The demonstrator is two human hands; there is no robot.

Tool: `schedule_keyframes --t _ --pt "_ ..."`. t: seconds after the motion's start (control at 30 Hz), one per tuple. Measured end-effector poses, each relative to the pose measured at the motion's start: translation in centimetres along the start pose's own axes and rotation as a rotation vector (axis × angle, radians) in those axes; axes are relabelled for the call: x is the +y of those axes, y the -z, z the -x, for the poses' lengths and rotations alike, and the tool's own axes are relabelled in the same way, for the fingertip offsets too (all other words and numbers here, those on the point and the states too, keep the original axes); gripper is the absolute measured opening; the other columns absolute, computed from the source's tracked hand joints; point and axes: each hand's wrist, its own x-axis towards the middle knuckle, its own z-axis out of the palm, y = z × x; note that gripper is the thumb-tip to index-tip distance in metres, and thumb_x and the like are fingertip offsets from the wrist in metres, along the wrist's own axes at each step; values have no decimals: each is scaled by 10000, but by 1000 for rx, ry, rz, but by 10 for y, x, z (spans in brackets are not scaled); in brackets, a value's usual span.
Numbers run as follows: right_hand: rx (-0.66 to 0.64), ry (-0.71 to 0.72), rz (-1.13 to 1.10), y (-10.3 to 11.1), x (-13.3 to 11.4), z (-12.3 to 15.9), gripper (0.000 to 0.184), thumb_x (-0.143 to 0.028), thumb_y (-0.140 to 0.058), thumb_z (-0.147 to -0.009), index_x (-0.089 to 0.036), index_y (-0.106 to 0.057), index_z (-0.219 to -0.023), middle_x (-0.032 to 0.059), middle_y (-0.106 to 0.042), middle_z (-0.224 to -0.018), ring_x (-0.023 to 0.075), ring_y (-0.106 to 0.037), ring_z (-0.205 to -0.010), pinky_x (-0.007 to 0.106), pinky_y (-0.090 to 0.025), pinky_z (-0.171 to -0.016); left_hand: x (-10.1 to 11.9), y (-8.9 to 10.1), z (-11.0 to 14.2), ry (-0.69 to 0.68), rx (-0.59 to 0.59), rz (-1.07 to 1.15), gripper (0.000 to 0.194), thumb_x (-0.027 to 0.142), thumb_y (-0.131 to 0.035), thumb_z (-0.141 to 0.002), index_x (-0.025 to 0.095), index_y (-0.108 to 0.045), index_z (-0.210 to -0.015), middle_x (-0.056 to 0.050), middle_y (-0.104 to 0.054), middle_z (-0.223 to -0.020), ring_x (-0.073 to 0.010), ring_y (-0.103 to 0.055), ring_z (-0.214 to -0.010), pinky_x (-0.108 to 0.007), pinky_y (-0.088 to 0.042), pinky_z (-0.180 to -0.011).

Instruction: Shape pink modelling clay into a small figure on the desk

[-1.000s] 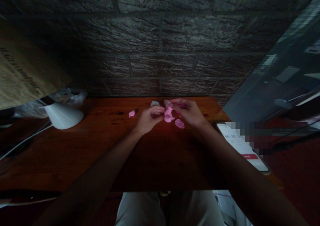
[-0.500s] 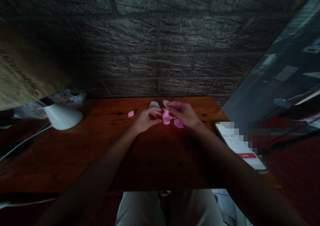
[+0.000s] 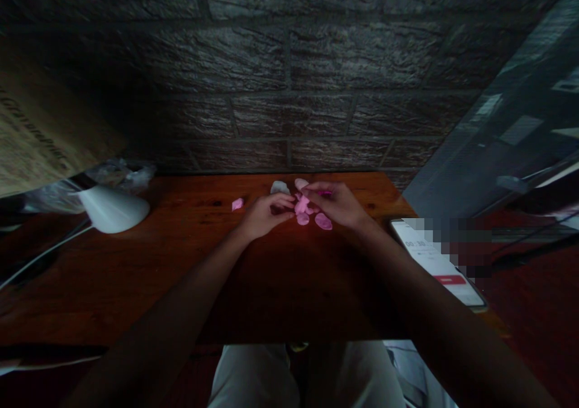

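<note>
Since the pink clay-like cluster sits on or just over the wooden table, between the two sets of fingertips, it seems placed for both hands to reach alike; the right hand comes over its upper right, thumb and forefinger drawn close beside a pale pink oval, though whether they pinch anything I cannot tell; the left hand lies sideways at the cluster's left, fingers loosely curved and thumb apart below them, perhaps as a steadying stop, and whether it grasps or merely touches is unclear; a flat pink disc lies just below the right hand, a whitish piece beyond the left, a small pink lump farther left, all, I judge, within easy reach; the left forearm and right forearm slant inward like a wedge; a phone lies screen-up beside the right one, and a white cone-shaped base stands well apart at left, likely leaving elbow room; behind rises a brick wall.
</note>
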Motion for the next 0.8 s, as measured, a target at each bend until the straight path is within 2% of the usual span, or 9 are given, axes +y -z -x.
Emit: schedule_keyframes --t 0.17,0.3,0.43,0.8 --pt "-72 13 -25 4 -3 0 219 -404 -732 -836 -212 -769 -936 28 -755 -835 142 -666 -670 291 -557 -661 1 0 1 -10 -14 -9 206 188 -733 -826 182 -722 -1032 -76 -786 -1040 -182 -750 -924 -363 -609 -871" --pt "-136 66 -31 8 -3 0 237 -400 -777 -787 -208 -766 -924 25 -750 -854 151 -666 -723 306 -550 -709 0 -1 1 -19 2 -9 198 193 -742 -820 182 -724 -1017 -75 -786 -1038 -181 -750 -922 -361 -609 -874" --pt "-163 62 -26 8 -2 0 247 -418 -766 -795 -207 -760 -923 29 -746 -856 148 -651 -708 314 -547 -701 -1 -1 0 -18 5 -12 194 205 -741 -820 187 -728 -1013 -68 -788 -1028 -177 -750 -910 -349 -613 -856" --pt "-141 79 -3 8 -1 0 233 -367 -762 -801 -200 -779 -962 48 -775 -972 176 -704 -861 328 -557 -811 2 1 1 27 12 12 197 232 -758 -805 191 -728 -995 -67 -792 -1014 -188 -754 -915 -366 -612 -881"
